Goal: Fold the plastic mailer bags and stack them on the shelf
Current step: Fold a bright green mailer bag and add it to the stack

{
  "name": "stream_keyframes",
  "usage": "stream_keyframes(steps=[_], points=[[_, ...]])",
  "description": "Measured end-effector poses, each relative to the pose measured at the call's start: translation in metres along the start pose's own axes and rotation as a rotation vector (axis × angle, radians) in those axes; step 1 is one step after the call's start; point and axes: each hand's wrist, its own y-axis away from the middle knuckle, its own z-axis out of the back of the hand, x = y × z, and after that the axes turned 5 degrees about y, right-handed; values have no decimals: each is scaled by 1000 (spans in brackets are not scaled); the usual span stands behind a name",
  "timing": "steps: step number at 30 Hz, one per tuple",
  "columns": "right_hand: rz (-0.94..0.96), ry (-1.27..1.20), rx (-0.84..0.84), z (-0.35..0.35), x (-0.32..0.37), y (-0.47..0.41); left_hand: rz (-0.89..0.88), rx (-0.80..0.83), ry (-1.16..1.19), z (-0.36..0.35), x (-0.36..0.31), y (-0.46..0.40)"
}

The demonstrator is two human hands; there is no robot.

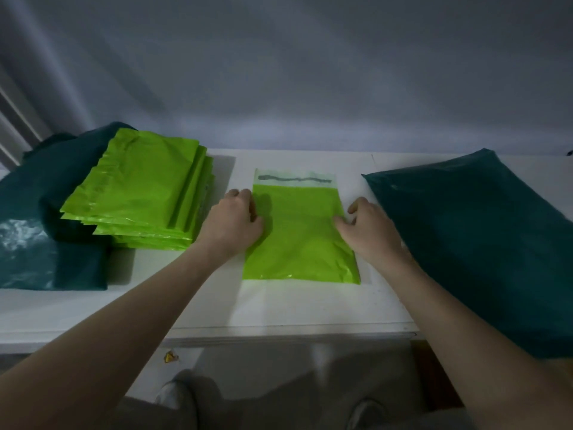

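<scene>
A lime-green mailer bag (299, 240) lies flat on the white shelf top (279, 308), its pale adhesive flap (294, 179) at the far end. My left hand (234, 220) grips its left edge about halfway up, fingers curled onto the plastic. At the opposite edge my right hand (367, 226) pinches the bag at the same height. A faint crease runs across the bag between the two hands. A stack of lime-green bags (142, 197) sits to the left.
Dark teal bags lie under and beside the green stack at the left (46, 243). A large dark teal bag pile (477, 240) fills the right side. A grey wall stands behind. Below the shelf edge are my legs and shoes.
</scene>
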Motion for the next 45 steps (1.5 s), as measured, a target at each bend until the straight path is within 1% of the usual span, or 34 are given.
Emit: stream_keyframes(steps=[2, 4, 7, 9, 18, 22, 27, 29, 30, 33, 34, 36, 39, 42, 45], points=[[122, 37, -32, 1, 4, 0, -161, 38, 54, -1, -3, 0], [248, 45, -14, -2, 12, 2, -250, 121, 29, -4, -8, 2], [382, 52, 35, -8, 23, 7, -245, 204, -91, -12, -14, 5], [419, 92, 95, -12, 27, 9, -224, 220, -136, -17, -16, 5], [396, 196, 167, -14, 36, 11, -194, 200, -27, -23, -14, 6], [358, 191, 181, -15, 35, 9, -136, 257, 60, -20, -15, 7], [293, 151, 147, -15, 30, 5, -106, 334, 69, -21, -16, 13], [274, 136, 162, -14, 29, 5, -107, 261, 177, -19, -20, 14], [263, 135, 174, -13, 29, 6, -146, 239, 170, -19, -20, 11], [213, 120, 202, -9, 28, 6, -60, 394, 67, -18, -12, 4], [198, 102, 206, -8, 27, 6, -37, 381, 80, -19, -9, -1], [178, 55, 200, -7, 24, 4, -15, 296, 138, -18, -5, -6], [153, -14, 136, -5, 21, 1, 22, 158, 216, -15, -2, -13], [44, -95, 77, -4, 17, -8, 116, 31, 281, -13, 1, -19], [-79, -196, 73, -5, 9, -16, 182, -9, 349, -13, 4, -22]])
